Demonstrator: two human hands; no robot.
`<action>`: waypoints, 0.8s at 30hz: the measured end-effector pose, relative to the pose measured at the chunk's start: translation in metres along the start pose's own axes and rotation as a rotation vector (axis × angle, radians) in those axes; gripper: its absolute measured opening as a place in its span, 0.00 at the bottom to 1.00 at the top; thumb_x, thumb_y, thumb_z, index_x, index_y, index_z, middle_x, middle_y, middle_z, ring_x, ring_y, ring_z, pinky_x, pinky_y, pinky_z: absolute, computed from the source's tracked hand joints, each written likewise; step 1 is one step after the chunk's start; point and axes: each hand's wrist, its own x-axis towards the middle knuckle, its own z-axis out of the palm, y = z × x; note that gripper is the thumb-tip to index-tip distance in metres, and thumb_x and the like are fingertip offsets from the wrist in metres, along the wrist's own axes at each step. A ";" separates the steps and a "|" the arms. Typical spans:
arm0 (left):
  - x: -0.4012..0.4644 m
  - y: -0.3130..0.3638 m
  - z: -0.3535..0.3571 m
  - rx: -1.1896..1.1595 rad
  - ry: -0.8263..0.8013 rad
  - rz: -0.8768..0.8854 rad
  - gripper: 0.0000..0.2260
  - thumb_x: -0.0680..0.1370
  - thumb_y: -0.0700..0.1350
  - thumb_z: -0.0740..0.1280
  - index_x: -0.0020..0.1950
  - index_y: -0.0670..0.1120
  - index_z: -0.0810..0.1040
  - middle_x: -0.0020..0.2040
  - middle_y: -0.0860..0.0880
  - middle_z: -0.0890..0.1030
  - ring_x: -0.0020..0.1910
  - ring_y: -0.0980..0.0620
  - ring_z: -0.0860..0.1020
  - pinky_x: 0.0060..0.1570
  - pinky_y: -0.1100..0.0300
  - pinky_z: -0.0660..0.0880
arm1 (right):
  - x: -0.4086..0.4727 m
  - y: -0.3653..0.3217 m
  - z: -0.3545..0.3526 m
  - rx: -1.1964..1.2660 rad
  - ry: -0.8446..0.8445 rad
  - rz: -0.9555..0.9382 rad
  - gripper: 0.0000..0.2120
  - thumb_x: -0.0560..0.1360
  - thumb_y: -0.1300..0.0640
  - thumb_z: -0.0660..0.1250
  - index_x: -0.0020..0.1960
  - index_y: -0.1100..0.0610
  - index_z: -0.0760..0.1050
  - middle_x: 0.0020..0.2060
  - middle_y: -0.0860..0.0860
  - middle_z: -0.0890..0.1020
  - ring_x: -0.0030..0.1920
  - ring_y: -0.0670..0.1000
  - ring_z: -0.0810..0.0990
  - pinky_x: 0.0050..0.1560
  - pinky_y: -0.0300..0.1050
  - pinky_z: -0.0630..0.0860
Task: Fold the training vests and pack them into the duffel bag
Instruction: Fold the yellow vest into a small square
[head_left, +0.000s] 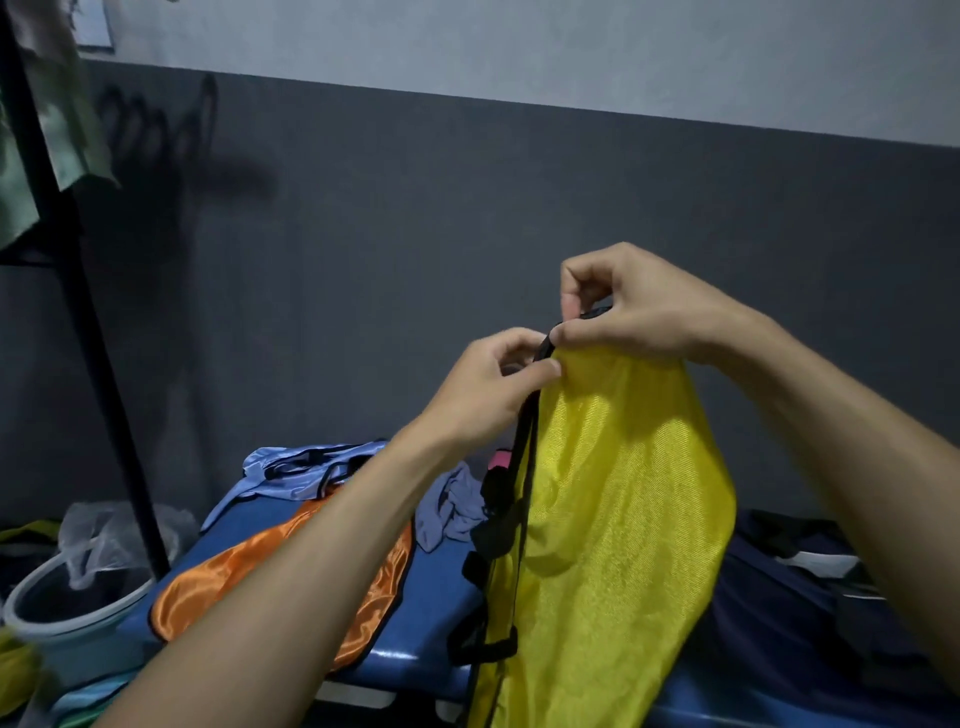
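Two hands up high: left hand (496, 382) and right hand (631, 306) each with a pinching grip on the black-trimmed top edge of the yellow vest (613, 519), hanging full length above the blue desk (441, 582). Still the folding step, by the look of it. Next: matching the shoulders, laying flat. Orange vest (291, 571) and blue vest (291, 467) waiting below, unfolded. Dark duffel bag (779, 613) at right, probably.

yellow vest (613, 519) bottom cut off, duffel bag (789, 613) half-hidden
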 end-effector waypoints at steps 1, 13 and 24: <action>0.000 0.000 -0.003 0.010 -0.004 -0.014 0.03 0.81 0.42 0.69 0.52 0.46 0.83 0.42 0.54 0.81 0.41 0.57 0.77 0.44 0.60 0.72 | -0.001 0.002 -0.001 0.004 -0.004 0.014 0.10 0.72 0.57 0.77 0.38 0.55 0.76 0.36 0.55 0.84 0.40 0.59 0.82 0.46 0.60 0.79; -0.005 0.009 -0.024 0.257 -0.072 0.053 0.06 0.82 0.47 0.69 0.50 0.48 0.85 0.41 0.53 0.84 0.40 0.56 0.79 0.43 0.51 0.76 | -0.016 0.015 -0.004 0.197 -0.107 0.100 0.11 0.73 0.49 0.78 0.51 0.52 0.81 0.34 0.52 0.79 0.34 0.48 0.74 0.36 0.43 0.70; -0.027 0.006 -0.070 0.357 -0.012 -0.002 0.07 0.82 0.49 0.68 0.50 0.48 0.84 0.43 0.50 0.85 0.42 0.57 0.81 0.45 0.53 0.77 | -0.047 0.061 -0.020 0.249 -0.310 0.166 0.09 0.76 0.53 0.74 0.48 0.60 0.84 0.45 0.58 0.85 0.46 0.57 0.83 0.50 0.52 0.77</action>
